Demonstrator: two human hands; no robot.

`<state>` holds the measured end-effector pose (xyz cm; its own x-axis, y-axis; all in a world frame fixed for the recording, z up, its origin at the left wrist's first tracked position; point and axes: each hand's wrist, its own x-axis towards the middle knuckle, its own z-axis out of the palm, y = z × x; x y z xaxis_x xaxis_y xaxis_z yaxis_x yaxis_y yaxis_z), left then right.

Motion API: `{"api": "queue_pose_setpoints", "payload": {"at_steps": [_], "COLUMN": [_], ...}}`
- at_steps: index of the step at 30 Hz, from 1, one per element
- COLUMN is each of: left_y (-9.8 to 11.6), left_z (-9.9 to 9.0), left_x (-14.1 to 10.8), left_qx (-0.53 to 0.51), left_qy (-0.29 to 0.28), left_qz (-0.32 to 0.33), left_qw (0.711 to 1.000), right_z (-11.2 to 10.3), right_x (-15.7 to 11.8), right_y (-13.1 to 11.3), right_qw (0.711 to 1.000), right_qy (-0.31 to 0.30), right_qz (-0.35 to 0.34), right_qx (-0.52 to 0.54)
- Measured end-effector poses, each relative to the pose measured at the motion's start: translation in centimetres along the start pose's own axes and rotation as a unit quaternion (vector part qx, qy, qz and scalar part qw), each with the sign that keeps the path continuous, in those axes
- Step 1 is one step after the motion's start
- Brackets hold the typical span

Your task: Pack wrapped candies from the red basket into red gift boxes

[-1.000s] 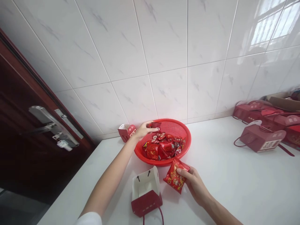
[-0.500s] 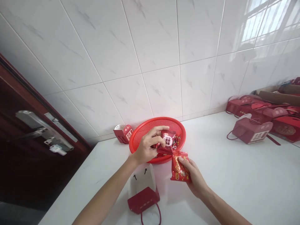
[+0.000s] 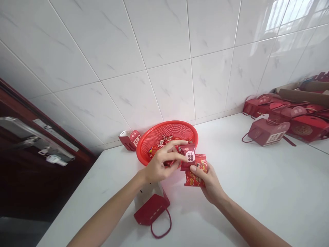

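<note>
A small dark red packet (image 3: pixel 190 156) with a white round double-happiness label is between the fingers of my left hand (image 3: pixel 161 163), over the front of a red plastic basket (image 3: pixel 177 129). My right hand (image 3: pixel 212 185) grips a brighter red snack packet (image 3: pixel 193 179) with gold print. The dark packet overlaps the snack packet's upper part, near my right thumb. Wrapped sweets (image 3: pixel 167 140) lie inside the basket, partly hidden by my left hand. Below my left wrist lies an open dark red gift box (image 3: pixel 151 210) with a cord handle.
Another open red box (image 3: pixel 129 140) stands left of the basket against the tiled wall. At right are a closed gift box (image 3: pixel 267 131), several more red boxes (image 3: pixel 307 127) and a brown carton (image 3: pixel 300 97). A door with keys in its lock (image 3: pixel 55 159) is at left.
My right hand has raised the snack packet slightly, and the dark red packet now overlaps it. The view has shifted, so more sweets show in the basket.
</note>
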<state>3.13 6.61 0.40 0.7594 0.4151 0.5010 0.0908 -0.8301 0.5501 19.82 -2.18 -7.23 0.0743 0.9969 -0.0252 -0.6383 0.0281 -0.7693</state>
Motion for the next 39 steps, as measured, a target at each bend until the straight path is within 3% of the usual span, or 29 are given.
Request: {"api": "queue_pose_setpoints", "payload": {"at_steps": [5, 9, 15, 39], "left_y": [1.2, 1.9, 2.6, 2.7], "left_z": [-0.7, -0.2, 0.5, 0.0], "left_x": [0.4, 0.8, 1.2, 0.7], "left_qx": [-0.114, -0.179, -0.177, -0.189], "left_qy": [0.112, 0.053, 0.016, 0.014], "left_qz": [-0.158, -0.281, -0.269, -0.308], "left_qw": [0.975, 0.941, 0.947, 0.932], "right_z": [-0.2, -0.3, -0.4, -0.2], "right_x": [-0.3, -0.4, -0.5, -0.7], "right_y": [0.3, 0.6, 0.7, 0.8], "right_qw": [1.0, 0.999, 0.998, 0.996], "right_qy": [0.002, -0.011, -0.017, -0.056], "right_qz": [-0.015, -0.025, -0.038, -0.038], "right_qx": [-0.021, -0.038, -0.056, -0.056]}}
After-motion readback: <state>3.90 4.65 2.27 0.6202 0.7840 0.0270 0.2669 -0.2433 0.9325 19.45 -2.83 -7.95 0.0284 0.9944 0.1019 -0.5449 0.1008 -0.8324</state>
